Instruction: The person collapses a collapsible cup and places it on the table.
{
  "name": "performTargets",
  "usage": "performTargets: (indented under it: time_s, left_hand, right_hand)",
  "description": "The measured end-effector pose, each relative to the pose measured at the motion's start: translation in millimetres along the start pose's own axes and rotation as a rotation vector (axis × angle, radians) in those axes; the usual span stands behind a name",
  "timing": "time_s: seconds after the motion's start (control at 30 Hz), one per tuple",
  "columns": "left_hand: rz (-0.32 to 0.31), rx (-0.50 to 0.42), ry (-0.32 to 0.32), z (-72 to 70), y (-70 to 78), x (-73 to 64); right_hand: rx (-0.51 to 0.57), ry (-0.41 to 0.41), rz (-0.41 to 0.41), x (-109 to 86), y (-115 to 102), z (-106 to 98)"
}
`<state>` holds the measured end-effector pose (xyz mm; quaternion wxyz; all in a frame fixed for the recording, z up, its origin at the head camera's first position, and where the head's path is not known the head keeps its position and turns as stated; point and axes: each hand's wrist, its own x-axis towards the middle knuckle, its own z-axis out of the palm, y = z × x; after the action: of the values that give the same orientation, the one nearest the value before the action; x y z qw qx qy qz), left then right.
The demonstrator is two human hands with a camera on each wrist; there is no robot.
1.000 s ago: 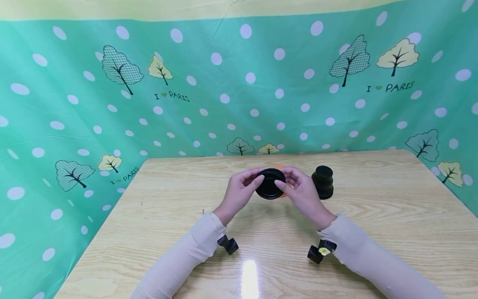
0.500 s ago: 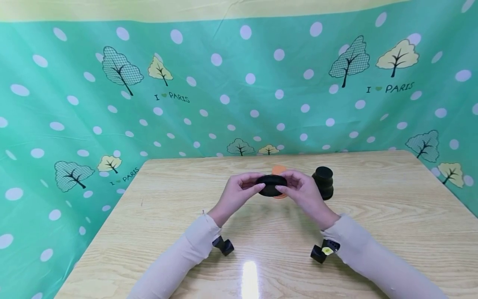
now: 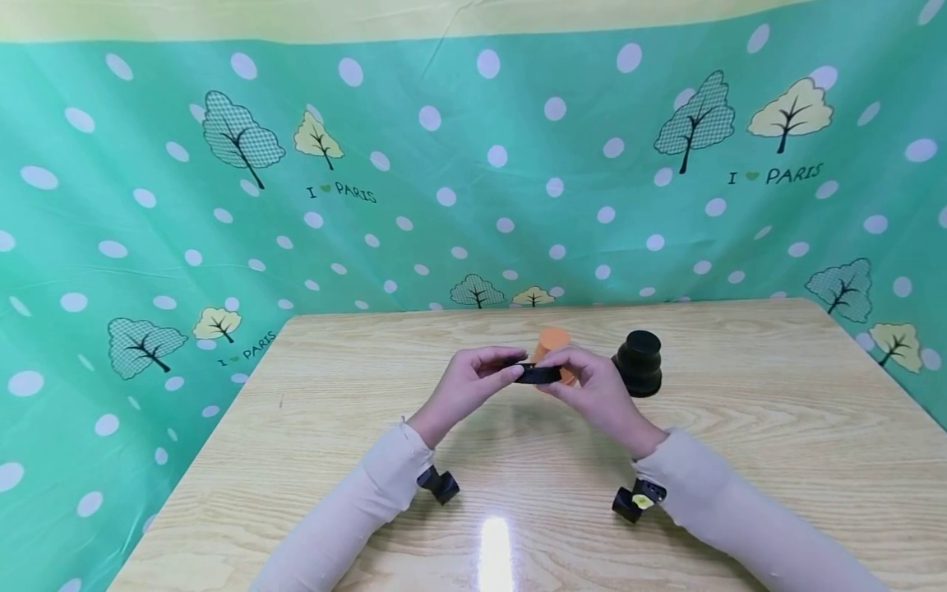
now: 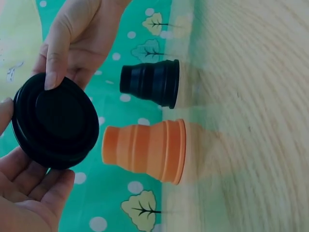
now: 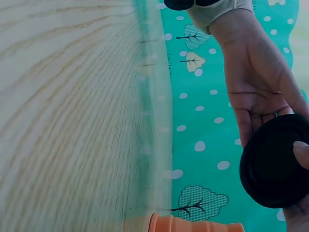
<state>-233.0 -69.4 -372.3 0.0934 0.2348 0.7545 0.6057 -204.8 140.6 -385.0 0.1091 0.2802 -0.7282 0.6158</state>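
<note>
Between both hands, above the table, is a round black collapsible cup (image 3: 538,375) squashed into a flat disc. It is seen nearly edge-on in the head view, and its ringed face shows in the left wrist view. My left hand (image 3: 473,385) pinches its left side with thumb and fingers. On the opposite side my right hand (image 3: 598,393) grips the rim, thumb on the face. Behind the hands an orange collapsible cup (image 4: 144,150) stands extended and upside down, partly hidden in the head view. To its right stands an extended black collapsible cup (image 3: 639,362), also mouth down.
The wooden table (image 3: 355,362) reaches back to a green dotted cloth (image 3: 414,205) printed with trees. Small black devices are strapped at the left wrist (image 3: 440,483) and the right wrist (image 3: 638,498). A bright reflection lies on the table near its front.
The flattened black cup has tilted from face-on to nearly edge-on in the head view. More of the orange cup shows behind it. Both hands keep their hold with small shifts.
</note>
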Motion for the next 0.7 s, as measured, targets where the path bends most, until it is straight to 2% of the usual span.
performTargets:
  time_s: [0.2, 0.37, 0.43, 0.57, 0.7]
  left_hand:
    - [-0.041, 0.040, -0.064, -2.9, 2.4, 0.7]
    - [-0.081, 0.051, -0.080, -1.0, 1.5, 2.3]
    - [-0.086, 0.024, -0.067, -0.3, 0.0, 2.9]
    - [-0.094, -0.039, -0.037, 0.1, -0.6, 2.2]
    - [-0.055, -0.046, -0.008, -0.8, -1.6, 0.7]
  right_hand:
    - [-0.003, 0.010, -0.071, 0.3, 0.1, 3.1]
    - [-0.008, -0.007, -0.063, -0.3, 0.0, 2.0]
    - [-0.033, -0.017, -0.023, 0.2, -1.1, 1.4]
    - [-0.072, -0.053, 0.115, 2.9, -2.4, -0.8]
    - [-0.018, -0.118, 0.255, 6.1, 0.1, -4.4]
